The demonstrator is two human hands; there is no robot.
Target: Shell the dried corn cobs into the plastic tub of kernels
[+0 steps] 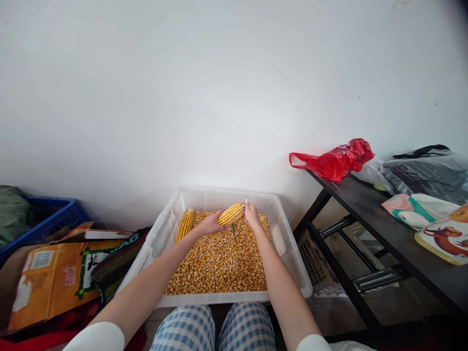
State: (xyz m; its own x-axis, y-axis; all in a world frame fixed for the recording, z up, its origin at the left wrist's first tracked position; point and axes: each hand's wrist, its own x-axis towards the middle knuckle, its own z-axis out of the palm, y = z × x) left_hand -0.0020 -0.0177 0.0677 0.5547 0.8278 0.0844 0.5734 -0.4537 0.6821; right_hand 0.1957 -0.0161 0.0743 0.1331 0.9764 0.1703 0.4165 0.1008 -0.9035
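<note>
Both of my hands hold one yellow corn cob (231,214) above a translucent plastic bin (215,298). My left hand (211,224) is closed around the cob's left end. At its right end, my right hand (250,214) grips the tip with the fingers together. Just below the cob, a thin tool with a green handle (233,228) points down into the loose corn kernels (219,263) that cover the bin's floor. Another corn cob (185,224) leans in the bin's back left corner, its kernels still on it.
On the right stands a black table (395,234) bearing a red plastic bag (340,161) and other bags. Beneath it is a light plastic crate (316,263). To the left are an orange cardboard box (58,278), a black mesh bag (115,270) and a blue crate (69,209). A white wall (219,97) rises behind.
</note>
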